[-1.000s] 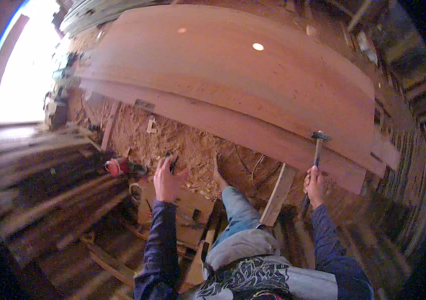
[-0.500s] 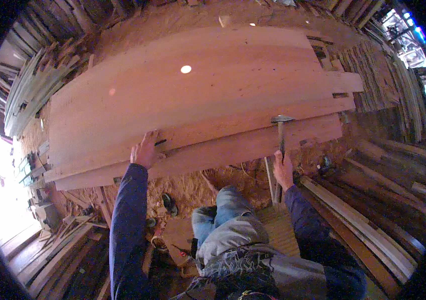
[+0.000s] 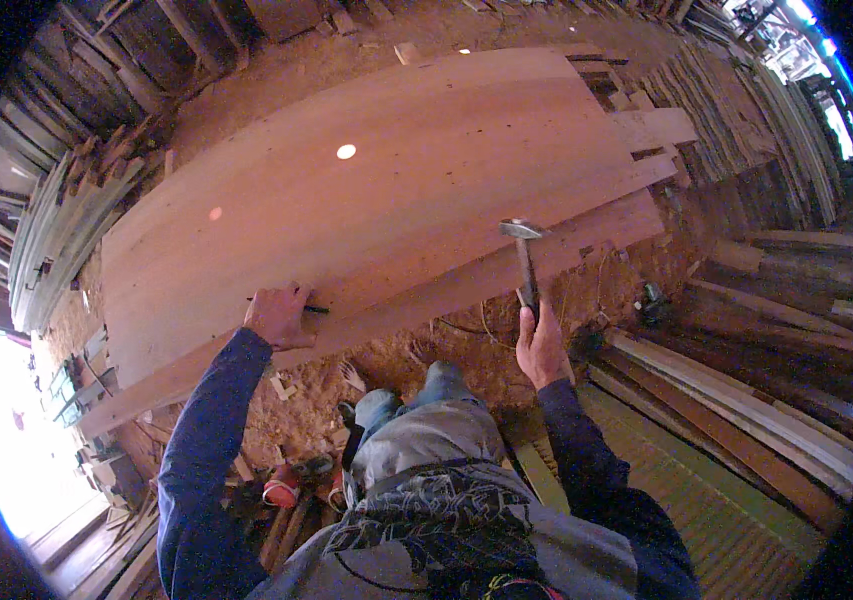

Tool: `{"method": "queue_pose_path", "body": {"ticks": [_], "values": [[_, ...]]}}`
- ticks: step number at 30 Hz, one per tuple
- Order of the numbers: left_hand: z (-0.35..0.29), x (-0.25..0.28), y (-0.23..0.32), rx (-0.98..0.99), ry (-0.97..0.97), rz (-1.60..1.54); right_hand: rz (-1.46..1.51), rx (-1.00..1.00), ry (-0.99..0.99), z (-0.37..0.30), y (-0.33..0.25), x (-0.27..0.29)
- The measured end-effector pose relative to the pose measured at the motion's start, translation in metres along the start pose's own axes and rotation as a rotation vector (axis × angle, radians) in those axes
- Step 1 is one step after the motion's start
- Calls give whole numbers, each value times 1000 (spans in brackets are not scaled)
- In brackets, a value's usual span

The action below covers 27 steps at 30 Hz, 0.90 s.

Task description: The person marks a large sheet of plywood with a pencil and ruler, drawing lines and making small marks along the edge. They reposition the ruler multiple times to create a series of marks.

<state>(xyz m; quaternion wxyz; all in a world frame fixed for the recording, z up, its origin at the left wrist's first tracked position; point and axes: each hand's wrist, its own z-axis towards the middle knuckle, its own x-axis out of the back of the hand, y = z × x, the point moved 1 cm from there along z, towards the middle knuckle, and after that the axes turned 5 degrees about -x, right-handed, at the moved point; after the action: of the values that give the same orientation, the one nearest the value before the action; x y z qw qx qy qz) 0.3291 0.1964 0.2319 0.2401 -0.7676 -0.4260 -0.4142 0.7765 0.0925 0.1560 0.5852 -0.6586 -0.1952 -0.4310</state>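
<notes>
While the right hand (image 3: 543, 347) is wrapped around the handle of a hammer (image 3: 527, 262), right of centre, the left hand (image 3: 279, 318), left of centre, curls its fingers around a slim dark tool (image 3: 316, 309) at the near edge of a broad wooden panel (image 3: 396, 195). Long planks (image 3: 736, 402) lie at lower right.

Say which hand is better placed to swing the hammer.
Likely the right hand: it has the hammer gripped, while the left hand holds a slim dark object at the wooden panel.
</notes>
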Motion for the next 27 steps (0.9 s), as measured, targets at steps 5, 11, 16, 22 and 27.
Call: {"method": "queue_pose_path", "body": {"ticks": [5,11,16,22,27], "values": [[-10,0,-9,-83,133,-23,-80,62,-2,6,-20,-9],[-23,3,-10,-96,120,-69,-3,121,241,-8,-36,-7],[-15,-12,-17,-121,131,-58,-187,38,8,3,-36,-13],[41,-68,-30,-116,284,-198,30,44,38,-5,-47,-30],[47,-75,-14,155,150,-151,141,-102,-161,-30,-47,-52]]}}
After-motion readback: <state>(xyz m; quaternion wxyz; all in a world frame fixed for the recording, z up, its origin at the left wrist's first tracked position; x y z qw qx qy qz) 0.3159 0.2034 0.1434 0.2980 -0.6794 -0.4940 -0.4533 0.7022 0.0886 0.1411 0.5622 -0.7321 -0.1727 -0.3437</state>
